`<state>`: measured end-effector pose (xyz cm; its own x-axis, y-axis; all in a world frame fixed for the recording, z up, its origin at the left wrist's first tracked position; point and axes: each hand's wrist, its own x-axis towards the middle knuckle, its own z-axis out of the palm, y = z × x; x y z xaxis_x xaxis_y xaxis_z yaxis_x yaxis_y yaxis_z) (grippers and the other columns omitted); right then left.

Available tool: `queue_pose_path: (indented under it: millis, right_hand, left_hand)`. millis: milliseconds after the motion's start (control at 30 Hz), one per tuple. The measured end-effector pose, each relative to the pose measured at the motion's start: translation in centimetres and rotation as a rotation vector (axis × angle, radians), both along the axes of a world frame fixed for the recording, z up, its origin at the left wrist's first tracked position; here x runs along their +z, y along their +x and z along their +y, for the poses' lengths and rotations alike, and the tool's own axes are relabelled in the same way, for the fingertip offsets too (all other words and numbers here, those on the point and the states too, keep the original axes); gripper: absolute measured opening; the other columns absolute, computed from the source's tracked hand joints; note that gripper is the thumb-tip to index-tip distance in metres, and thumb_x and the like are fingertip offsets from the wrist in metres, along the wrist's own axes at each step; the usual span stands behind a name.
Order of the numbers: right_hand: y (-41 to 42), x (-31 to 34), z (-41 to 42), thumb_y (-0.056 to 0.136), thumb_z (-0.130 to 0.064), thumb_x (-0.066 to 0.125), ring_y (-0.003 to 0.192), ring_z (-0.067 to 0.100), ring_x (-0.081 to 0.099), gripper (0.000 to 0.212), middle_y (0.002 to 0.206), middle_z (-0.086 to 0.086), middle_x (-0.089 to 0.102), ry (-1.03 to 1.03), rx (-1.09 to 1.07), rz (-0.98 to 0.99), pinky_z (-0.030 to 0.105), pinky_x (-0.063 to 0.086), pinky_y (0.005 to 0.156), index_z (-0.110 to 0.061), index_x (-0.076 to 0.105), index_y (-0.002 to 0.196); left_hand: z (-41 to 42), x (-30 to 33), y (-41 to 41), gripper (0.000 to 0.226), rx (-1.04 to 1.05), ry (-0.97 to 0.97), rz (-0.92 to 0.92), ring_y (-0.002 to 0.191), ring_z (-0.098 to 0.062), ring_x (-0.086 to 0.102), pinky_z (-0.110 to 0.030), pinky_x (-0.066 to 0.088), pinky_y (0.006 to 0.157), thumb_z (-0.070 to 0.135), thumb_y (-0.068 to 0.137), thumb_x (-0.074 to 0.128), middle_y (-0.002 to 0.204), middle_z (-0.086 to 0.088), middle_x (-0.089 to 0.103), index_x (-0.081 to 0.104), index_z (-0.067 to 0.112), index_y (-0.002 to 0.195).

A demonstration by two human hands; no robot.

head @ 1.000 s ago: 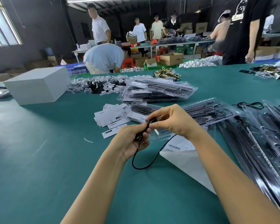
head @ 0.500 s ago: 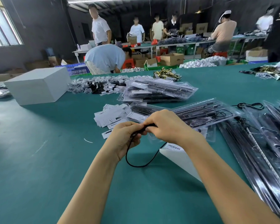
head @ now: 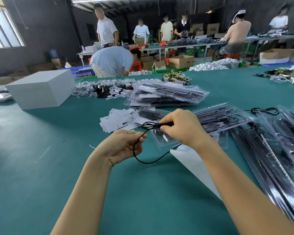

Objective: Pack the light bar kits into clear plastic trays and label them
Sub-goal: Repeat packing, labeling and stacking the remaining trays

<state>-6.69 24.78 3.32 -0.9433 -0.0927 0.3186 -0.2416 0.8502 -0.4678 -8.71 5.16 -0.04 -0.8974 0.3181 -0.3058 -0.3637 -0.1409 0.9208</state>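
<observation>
The right hand (head: 180,128) hides part of the clear tray (head: 209,122) under it, and the print on the labels (head: 117,122) is too small to read. This tray holds black bars and a coiled cord. The right hand pinches a folded cable (head: 151,125) above the tray; the left hand (head: 124,146) pinches the same cable lower, over the tabletop (head: 41,167). More filled trays (head: 165,95) lie stacked behind.
</observation>
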Motion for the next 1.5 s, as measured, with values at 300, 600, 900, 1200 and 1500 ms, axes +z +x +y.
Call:
queue_pose_path:
  millis: [300,600,900,1200,1500]
  right_hand:
    - [-0.4,-0.7,-0.4,0.081,-0.019,0.071,0.085,0.012,0.067,0.017,0.089,-0.004,0.075,-0.287,-0.073,-0.060,0.029,0.053,0.081,-0.020,0.077,0.098]
    - [0.6,-3.1,-1.4,0.074,-0.007,0.079,0.073,0.010,0.068,0.014,0.074,-0.003,0.072,-0.823,-0.140,-0.211,0.024,0.054,0.073,-0.017,0.074,0.084]
    - [2.6,-5.0,-1.8,0.077,0.002,0.072,0.053,-0.002,0.059,0.021,0.061,-0.006,0.070,-1.130,-0.069,-0.228,0.008,0.042,0.049,-0.018,0.074,0.071]
    - [3.2,-5.7,-2.0,0.081,0.004,0.068,0.054,-0.002,0.059,0.032,0.061,-0.007,0.070,-1.175,0.013,-0.176,0.008,0.042,0.053,-0.024,0.074,0.068]
    - [3.3,-5.9,-2.1,0.078,0.001,0.072,0.062,0.010,0.054,0.023,0.067,0.004,0.069,-1.208,0.091,-0.259,0.018,0.041,0.060,-0.020,0.078,0.069]
  left_hand:
    - [0.3,-0.2,-0.2,0.012,0.017,0.365,-0.167,0.060,-0.012,0.052,-0.024,0.048,0.060,0.021,0.077,0.066,0.068,0.000,0.057,0.065,0.010,0.072]
    - [3.1,-0.9,-0.1,0.011,0.128,0.509,-0.040,0.056,-0.007,0.056,-0.020,0.048,0.052,0.019,0.075,0.066,0.068,0.003,0.062,0.065,0.011,0.083]
    - [6.6,-2.1,1.3,0.005,0.304,0.498,0.031,0.054,-0.010,0.058,-0.019,0.050,0.052,0.012,0.085,0.064,0.066,0.003,0.067,0.061,0.015,0.081]
    - [7.7,-2.9,1.8,0.029,0.368,0.262,0.226,0.063,-0.009,0.052,-0.020,0.044,0.063,0.022,0.093,0.061,0.077,-0.002,0.055,0.055,-0.001,0.110]
    - [7.2,-2.3,2.5,0.017,0.334,0.051,0.405,0.071,-0.013,0.068,-0.021,0.054,0.061,0.024,0.094,0.061,0.081,-0.002,0.075,0.062,0.008,0.092]
